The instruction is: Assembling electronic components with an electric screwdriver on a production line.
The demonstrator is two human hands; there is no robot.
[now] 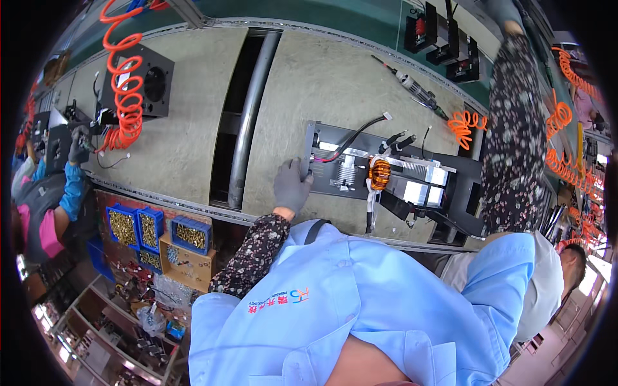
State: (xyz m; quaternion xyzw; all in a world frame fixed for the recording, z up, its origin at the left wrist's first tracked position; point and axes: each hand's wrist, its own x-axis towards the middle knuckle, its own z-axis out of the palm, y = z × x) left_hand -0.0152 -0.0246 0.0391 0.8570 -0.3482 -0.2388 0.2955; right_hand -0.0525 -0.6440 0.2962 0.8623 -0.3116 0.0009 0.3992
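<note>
My left hand [293,186], in a grey glove, grips the left end of a dark metal housing [313,145] lying on the bench. Inside the housing are a copper-coloured wound coil [380,174], a white ribbed part [346,172] and shiny metal plates [415,192]. Black cables with connectors [387,116] stick out of its far side. My right arm, in a dark floral sleeve, stretches far forward past the housing's right end. At the upper edge my right hand [503,10] is partly cut off, and its fingers are hidden.
Beyond the housing lies an electric screwdriver [417,91] near an orange coiled hose [465,127]. A metal roller [254,119] crosses a gap at left. Farther left stands a black box [154,80]. Blue bins [191,234] of brass fasteners sit below the bench edge. Co-workers are at both sides.
</note>
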